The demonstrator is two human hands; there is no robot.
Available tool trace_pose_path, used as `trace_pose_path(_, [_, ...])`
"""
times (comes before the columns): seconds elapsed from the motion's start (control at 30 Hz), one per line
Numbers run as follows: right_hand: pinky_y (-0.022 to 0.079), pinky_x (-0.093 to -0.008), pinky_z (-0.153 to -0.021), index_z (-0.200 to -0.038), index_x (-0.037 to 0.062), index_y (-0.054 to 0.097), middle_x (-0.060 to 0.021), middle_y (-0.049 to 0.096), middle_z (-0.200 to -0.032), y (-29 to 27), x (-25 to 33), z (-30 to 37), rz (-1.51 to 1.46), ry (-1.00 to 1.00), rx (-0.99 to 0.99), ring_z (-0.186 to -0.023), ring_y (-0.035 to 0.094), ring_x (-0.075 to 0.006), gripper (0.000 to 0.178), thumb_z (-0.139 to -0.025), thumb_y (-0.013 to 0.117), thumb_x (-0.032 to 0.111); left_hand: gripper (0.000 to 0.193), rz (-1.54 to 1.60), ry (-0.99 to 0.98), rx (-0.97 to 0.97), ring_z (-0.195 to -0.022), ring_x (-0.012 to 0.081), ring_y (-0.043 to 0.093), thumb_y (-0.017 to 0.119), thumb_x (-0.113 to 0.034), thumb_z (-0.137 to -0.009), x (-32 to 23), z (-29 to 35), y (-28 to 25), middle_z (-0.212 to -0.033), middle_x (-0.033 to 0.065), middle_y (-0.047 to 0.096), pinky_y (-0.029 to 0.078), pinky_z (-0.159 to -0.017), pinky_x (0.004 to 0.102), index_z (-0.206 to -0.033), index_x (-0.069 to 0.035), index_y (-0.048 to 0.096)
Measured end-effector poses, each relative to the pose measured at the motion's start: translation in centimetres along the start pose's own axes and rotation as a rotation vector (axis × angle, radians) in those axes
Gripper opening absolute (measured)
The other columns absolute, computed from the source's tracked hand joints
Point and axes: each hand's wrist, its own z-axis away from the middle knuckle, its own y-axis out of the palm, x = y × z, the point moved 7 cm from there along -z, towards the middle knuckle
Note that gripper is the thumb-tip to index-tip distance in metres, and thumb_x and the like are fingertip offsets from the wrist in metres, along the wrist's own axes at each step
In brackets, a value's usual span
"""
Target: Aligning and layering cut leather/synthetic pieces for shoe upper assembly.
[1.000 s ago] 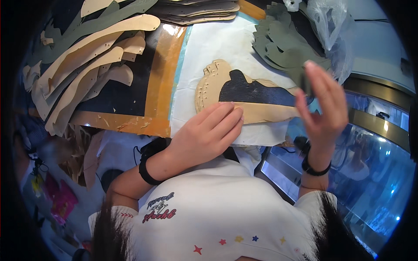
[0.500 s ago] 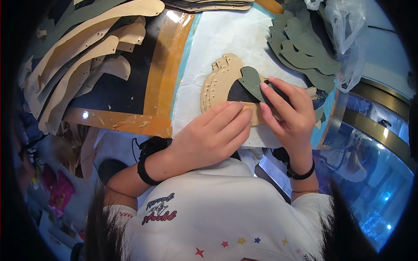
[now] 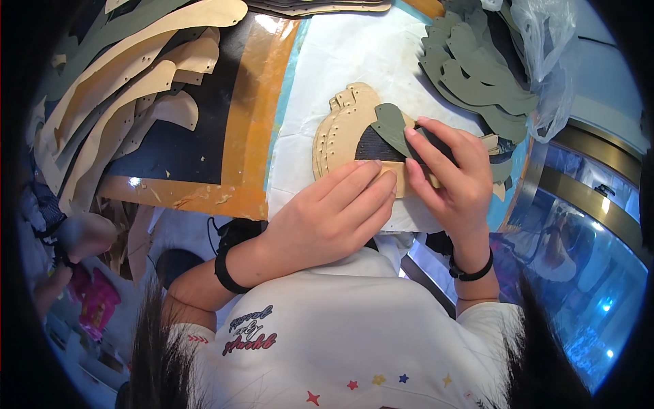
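Observation:
A stack of tan curved leather-like pieces [image 3: 330, 133] with punched holes lies on the white sheet before me. A black textured patch [image 3: 371, 146] shows within its curve, with a tan strip along the near side. My left hand [image 3: 334, 208] has its fingers pressed together at the near edge of the black patch; a pinched edge is partly hidden under the fingertips. A dark green flat piece with a rounded end [image 3: 392, 128] overlaps the patch at a slant. My right hand [image 3: 453, 167] grips this green piece, fingers on top and thumb at its near side.
More green curved pieces [image 3: 470, 85] are heaped at the far right beside a clear plastic bag [image 3: 545, 61]. Long tan pieces [image 3: 112, 116] lie at the left on a black board edged with orange tape [image 3: 252, 123]. Another person [image 3: 85, 235] appears blurred at the far left.
Both hands hold nearly the same place on the pieces. The view has shifted slightly, and the other person at the far left shows more.

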Motion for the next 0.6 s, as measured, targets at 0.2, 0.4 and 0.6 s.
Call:
trace_pose_path(0.2, [0.052,-0.0383,-0.086,-0.115,0.0086,0.079,-0.0075,0.072,-0.120,0.14,-0.17,0.03,-0.007,0.003,-0.002,-0.100,0.066,-0.0263,0.037,-0.078,0.081,0.010,0.029,0.004,0.000,0.005,-0.116,0.0280,0.065,0.070,-0.009,-0.084,0.04,-0.19,-0.10,-0.123,0.0104,0.068,0.058,-0.096,0.0378,-0.111,-0.001,0.073])
trace_pose_path(0.4, [0.051,-0.0391,-0.088,-0.115,0.0086,0.079,-0.0075,0.071,-0.122,0.27,-0.09,0.14,-0.005,0.011,-0.016,-0.101,0.065,-0.0264,0.037,-0.078,0.081,0.010,0.028,-0.068,-0.001,0.029,-0.123,0.0258,0.060,0.071,-0.009,-0.085,-0.04,-0.11,-0.01,-0.132,0.0082,0.065,0.056,-0.101,0.0376,-0.113,-0.008,0.073])
trace_pose_path(0.6, [0.051,-0.0400,-0.087,-0.114,0.0096,0.079,-0.0080,0.069,-0.120,0.39,-0.26,0.29,-0.032,0.030,-0.041,-0.100,0.065,-0.0273,0.037,-0.076,0.081,0.009,0.034,-0.124,-0.074,0.084,-0.137,0.0285,0.048,0.067,-0.003,-0.086,0.05,-0.27,0.41,-0.148,0.0104,0.056,0.051,-0.109,0.0408,-0.116,-0.018,0.067])
